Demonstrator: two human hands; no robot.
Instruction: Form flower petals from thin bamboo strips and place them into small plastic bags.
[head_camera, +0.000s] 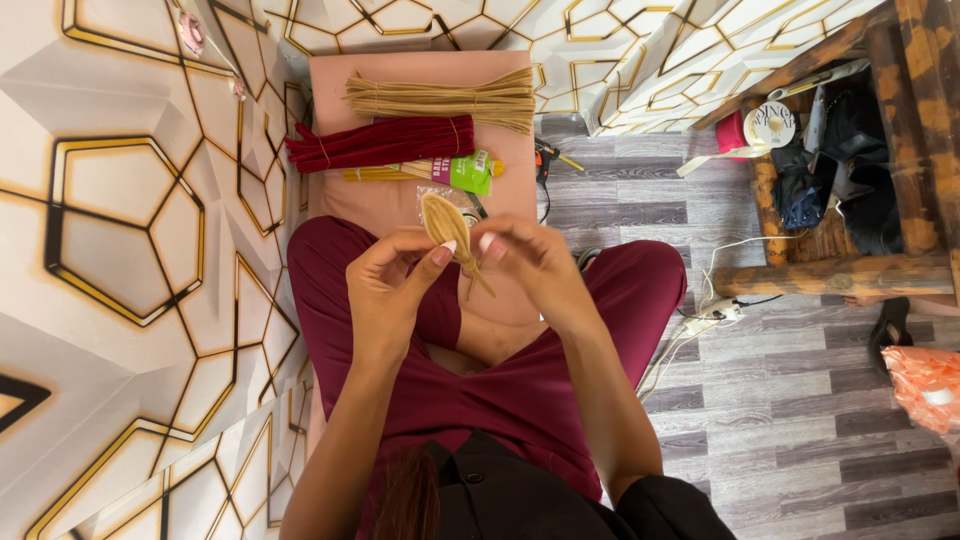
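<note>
Straw-coloured fibre, folded into a small leaf-shaped loop (446, 224) with a thin stem trailing below, sits between your two hands above your lap. Your left hand (388, 285) pinches its lower edge between thumb and forefinger, the other fingers curled loosely; your right hand (528, 258) presses fingertips together on the stem side, just touching the loop. You have little room to the left: the white wall panel with gold hexagon lines (130, 220) runs close beside your maroon trouser leg (330, 270). Ahead, the pink cushion (400, 205) is narrow and carries three rows of stock: a tan fibre bundle (445, 98) at the far end, a dark red fibre bundle (380, 143) behind a green-labelled packet of sticks (455, 172), which lies nearest your hands. To the right the grey plank floor (800, 420) lies open, crossed by a white cable (700, 320), up to the rough log-framed shelf (840, 275).
</note>
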